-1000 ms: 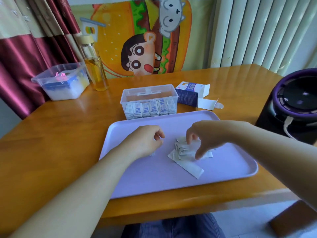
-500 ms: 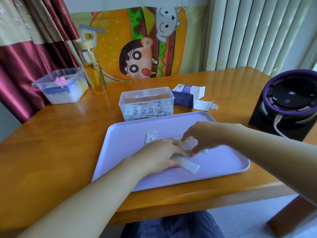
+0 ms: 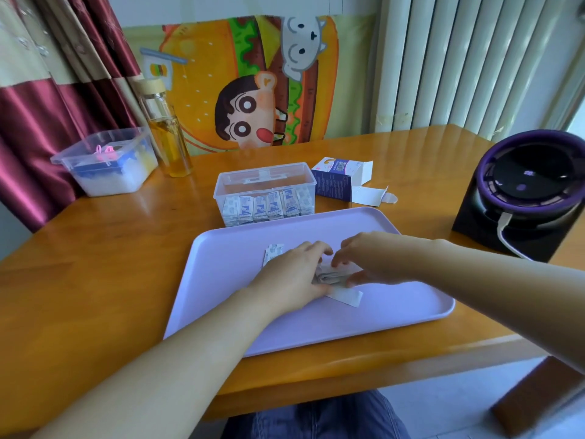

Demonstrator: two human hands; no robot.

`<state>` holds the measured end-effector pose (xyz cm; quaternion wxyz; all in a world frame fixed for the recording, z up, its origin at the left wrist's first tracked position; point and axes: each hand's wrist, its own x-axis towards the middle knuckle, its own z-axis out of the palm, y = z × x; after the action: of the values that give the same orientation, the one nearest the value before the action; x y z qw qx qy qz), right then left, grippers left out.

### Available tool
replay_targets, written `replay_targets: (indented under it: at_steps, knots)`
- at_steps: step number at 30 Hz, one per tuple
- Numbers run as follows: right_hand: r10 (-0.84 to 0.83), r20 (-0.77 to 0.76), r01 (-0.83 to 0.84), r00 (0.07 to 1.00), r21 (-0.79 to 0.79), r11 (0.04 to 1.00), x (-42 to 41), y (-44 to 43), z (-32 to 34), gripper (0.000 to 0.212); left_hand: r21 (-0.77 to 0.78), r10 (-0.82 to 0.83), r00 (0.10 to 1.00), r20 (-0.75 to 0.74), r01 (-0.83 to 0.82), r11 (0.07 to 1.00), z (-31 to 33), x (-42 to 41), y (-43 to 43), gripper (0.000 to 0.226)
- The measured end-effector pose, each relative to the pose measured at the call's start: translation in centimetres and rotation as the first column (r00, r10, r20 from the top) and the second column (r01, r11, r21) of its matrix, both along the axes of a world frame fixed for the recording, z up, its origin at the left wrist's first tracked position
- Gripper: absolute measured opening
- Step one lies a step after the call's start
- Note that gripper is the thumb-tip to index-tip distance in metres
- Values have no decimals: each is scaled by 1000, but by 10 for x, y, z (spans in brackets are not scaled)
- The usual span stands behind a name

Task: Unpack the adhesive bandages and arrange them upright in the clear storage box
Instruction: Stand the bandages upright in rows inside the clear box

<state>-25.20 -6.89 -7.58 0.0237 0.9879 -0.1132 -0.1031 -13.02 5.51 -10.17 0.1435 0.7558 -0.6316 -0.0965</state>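
Note:
On the lilac tray (image 3: 395,312) lies a small stack of wrapped bandages (image 3: 329,275). My left hand (image 3: 292,274) and my right hand (image 3: 368,259) close in on the stack from both sides, fingers curled round it. One loose bandage (image 3: 272,251) lies just left of my left hand, and a white strip (image 3: 346,296) sticks out below the stack. Behind the tray, the clear storage box (image 3: 266,182) holds a row of bandages (image 3: 266,207) standing upright along its front wall. The opened blue bandage carton (image 3: 335,182) lies to the box's right.
A black and purple round appliance (image 3: 525,191) with a white cable stands at the table's right. At the back left are a clear tub (image 3: 104,166) with white and blue contents and a glass bottle (image 3: 166,134) of yellow liquid. Torn paper flaps (image 3: 373,196) lie beside the carton.
My left hand let a bandage lie on the tray's left and slid right to the stack. Both hands now press together round the stack; the camera has tilted.

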Motion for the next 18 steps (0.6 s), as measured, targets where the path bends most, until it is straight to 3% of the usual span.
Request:
replay_targets:
  at_steps: [3,9,14,18]
  knots:
    - [-37,-25,38,999,55,998,2,-2,3,43,98,52,993,-108,-41,994,3,4,-2,78]
    - [-120,-23,122,993,241,963,4,-10,8,31,250,133,989,-65,-113,962,11,11,-7,83]
    - [-200,-165,235,966,224,946,14,-10,13,60,370,159,986,-51,-130,920,16,10,-13,76]
    - [-235,-285,284,929,147,947,24,-8,18,71,403,163,986,-25,-139,905,19,9,-16,63]
